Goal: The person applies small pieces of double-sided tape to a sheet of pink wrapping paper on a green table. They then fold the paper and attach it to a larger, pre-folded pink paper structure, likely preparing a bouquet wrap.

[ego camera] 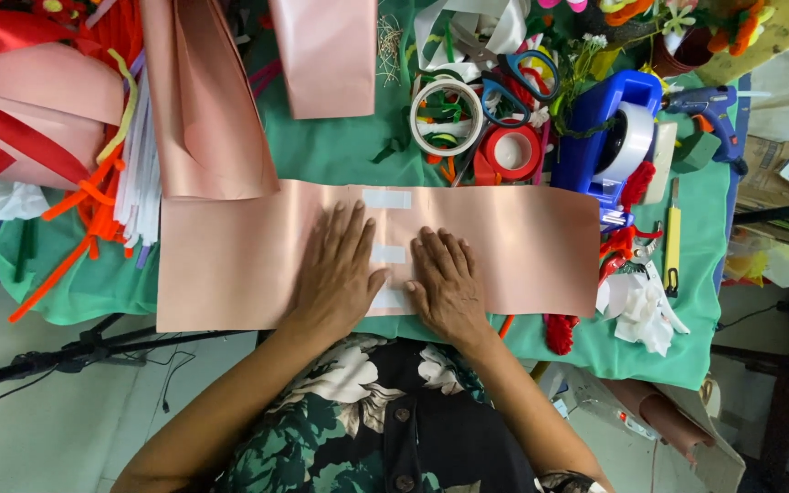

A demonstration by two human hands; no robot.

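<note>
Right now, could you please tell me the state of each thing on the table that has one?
Pink paper sheet: flat, joined by three tape strips.
Left hand: palm down, fingers spread on the sheet.
Right hand: flat, at the lowest tape strip.
Scissors: closed.
Blue tape dispenser: loaded.

Both forearms reach forward from the bottom of the view, bare from the elbow down, and converge toward the middle. The left hand lies flat, palm down, its fingers straight and slightly spread, pointing away from the body, the thumb angled toward the other hand. The right hand also lies flat, palm down, sitting a little nearer the body, its fingers close together and pointing forward. The two hands rest just beside each other, thumbs nearly meeting. Neither closes in a grip.
</note>
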